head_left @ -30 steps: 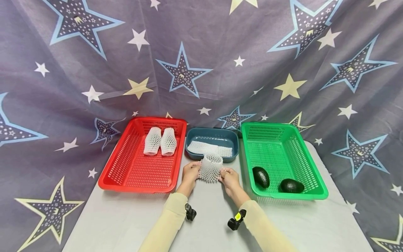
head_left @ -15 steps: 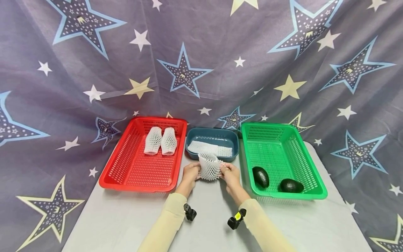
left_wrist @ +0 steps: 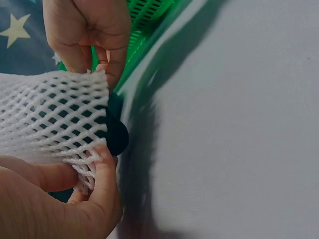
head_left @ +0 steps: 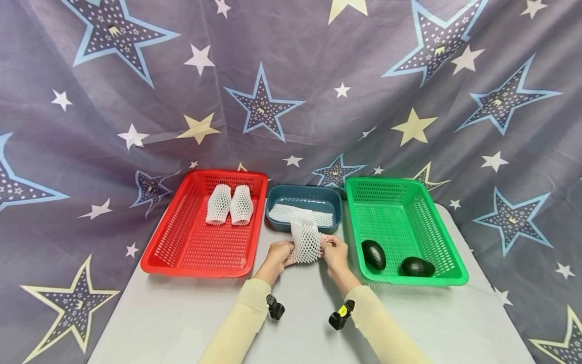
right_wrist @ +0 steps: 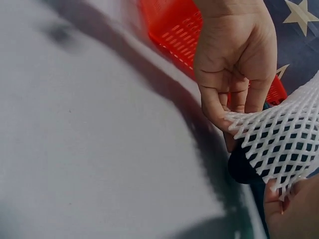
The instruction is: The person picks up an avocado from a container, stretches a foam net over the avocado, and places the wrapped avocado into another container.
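A white foam net sleeve (head_left: 305,241) is stretched between my two hands, just in front of the dark blue basin (head_left: 303,191). My left hand (head_left: 278,254) pinches the sleeve's left edge between thumb and fingers. On the opposite edge, the fingers of my right hand (head_left: 335,253) hold the mesh. In the left wrist view the sleeve's near end (left_wrist: 84,112) is spread wide, and dark colour shows through its holes. More flat foam net sleeves (head_left: 291,213) lie in the basin. Two dark avocados (head_left: 374,255) rest in the green basket (head_left: 450,240).
To the left stands a red basket (head_left: 156,247) with two plump white net sleeves (head_left: 219,204) side by side at its back. The green basket is on the right. A star-patterned cloth (head_left: 273,40) hangs behind the pale table (head_left: 309,323).
The sleeve's near opening has been turned and spread between the fingers, and both hands have shifted slightly. The baskets and avocados stay in place; the head view has moved a little.
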Available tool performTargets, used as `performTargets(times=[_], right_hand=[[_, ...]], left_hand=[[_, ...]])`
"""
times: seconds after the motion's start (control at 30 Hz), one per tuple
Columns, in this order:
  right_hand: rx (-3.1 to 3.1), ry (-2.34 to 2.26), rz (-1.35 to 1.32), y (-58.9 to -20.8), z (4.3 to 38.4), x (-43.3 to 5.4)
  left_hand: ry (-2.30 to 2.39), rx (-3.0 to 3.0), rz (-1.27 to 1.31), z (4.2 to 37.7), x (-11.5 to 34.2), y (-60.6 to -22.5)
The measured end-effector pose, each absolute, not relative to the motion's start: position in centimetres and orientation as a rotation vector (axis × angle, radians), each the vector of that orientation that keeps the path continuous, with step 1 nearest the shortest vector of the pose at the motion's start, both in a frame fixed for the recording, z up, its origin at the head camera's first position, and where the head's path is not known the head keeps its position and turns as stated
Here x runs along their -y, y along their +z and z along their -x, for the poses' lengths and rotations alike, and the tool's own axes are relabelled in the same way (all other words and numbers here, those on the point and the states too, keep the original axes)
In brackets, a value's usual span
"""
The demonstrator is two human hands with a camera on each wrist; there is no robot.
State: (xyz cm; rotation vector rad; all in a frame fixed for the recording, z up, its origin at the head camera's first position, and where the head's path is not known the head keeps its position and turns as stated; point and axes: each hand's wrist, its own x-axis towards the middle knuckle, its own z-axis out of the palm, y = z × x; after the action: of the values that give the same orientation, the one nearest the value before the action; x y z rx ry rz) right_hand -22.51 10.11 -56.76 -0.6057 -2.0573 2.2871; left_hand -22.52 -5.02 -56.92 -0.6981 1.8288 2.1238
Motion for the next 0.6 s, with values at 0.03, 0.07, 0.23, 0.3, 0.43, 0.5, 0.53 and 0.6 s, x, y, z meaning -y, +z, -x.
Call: performTargets(times=[0.03, 0.07, 0.23, 0.3, 0.43, 0.5, 0.53, 0.6], right_hand=[[2.062, 2.283, 0.609, -56.9, 22.6, -10.0], [2.066, 2.278, 0.613, -57.1, 22.6, -9.9], [2.100, 2.249, 0.628, -57.4, 22.7, -9.5], [2.117, 2.237, 0.616, -57.5, 22.8, -9.3], [2.148, 2.218, 0.621, -57.7, 23.0, -9.1], [2.150, 2.224, 0.636, -57.7, 23.0, -9.0], [2.148, 2.229, 0.637, -57.7, 23.0, -9.0], [2.144, 2.242, 0.641, -57.8, 23.1, -9.1]], left_hand=[[2.117, -1.838, 0.703, 22.5, 5.1, -57.0], [2.112, -1.845, 0.711, 22.5, 5.1, -57.1], [2.091, -1.855, 0.736, 22.7, 5.3, -57.3], [2.094, -1.840, 0.740, 22.8, 5.4, -57.4], [2.101, -1.827, 0.745, 22.9, 5.5, -57.5], [2.105, -1.836, 0.746, 23.0, 5.6, -57.6], [2.109, -1.844, 0.744, 23.1, 5.5, -57.5], [2.114, -1.864, 0.744, 23.1, 5.4, -57.5]])
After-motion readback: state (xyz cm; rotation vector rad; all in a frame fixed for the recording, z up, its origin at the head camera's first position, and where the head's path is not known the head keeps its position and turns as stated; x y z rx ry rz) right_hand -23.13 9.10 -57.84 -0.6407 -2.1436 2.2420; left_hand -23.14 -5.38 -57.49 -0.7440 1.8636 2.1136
